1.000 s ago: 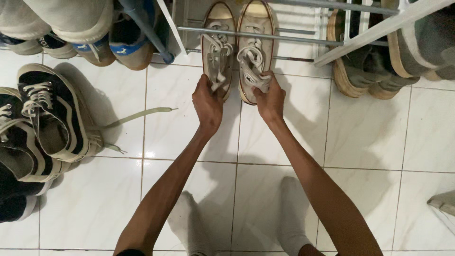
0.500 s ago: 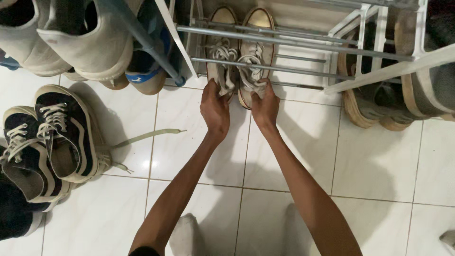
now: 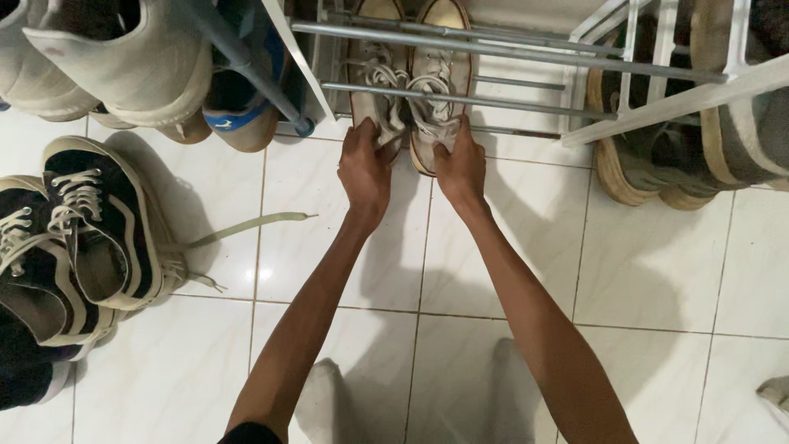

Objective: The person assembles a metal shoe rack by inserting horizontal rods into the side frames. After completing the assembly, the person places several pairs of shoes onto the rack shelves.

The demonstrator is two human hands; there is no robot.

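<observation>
1. I see a pair of beige sneakers, the left sneaker point(image 3: 371, 78) and the right sneaker point(image 3: 440, 78), side by side and touching, toes pointing away from me, lying under the lower bars of the rack point(image 3: 493, 51).
2. Their heels stick out of the rack's front edge over the white tile floor point(image 3: 649, 263); the toes sit deep under the rack's bars.
3. My left hand point(image 3: 364, 168) grips the heel end of the left sneaker, fingers curled over the collar and pressed onto it, thumb side toward the gap between the shoes.
4. My right hand point(image 3: 460, 164) grips the heel end of the right sneaker the same way, fingers closed on the collar just beside the loose laces.
5. The two hands are near each other but not touching; both arms reach straight forward from the bottom edge.
6. Just left of the rack's blue leg, on the rack's left section, sits a tan shoe with blue trim point(image 3: 242, 99), and above it a big white shoe point(image 3: 123, 57).
7. Right of the sneakers, in the rack's right section, stand grey shoes with thick tan soles point(image 3: 649, 156).
8. Well left of the rack, on the floor, lie black sneakers with white stripes point(image 3: 99, 230), one overlapping the other; a pale lace point(image 3: 246, 226) trails from them toward the sneakers.
9. Below the rack, near me, my feet in white socks point(image 3: 329, 403) stand on the tiles.
</observation>
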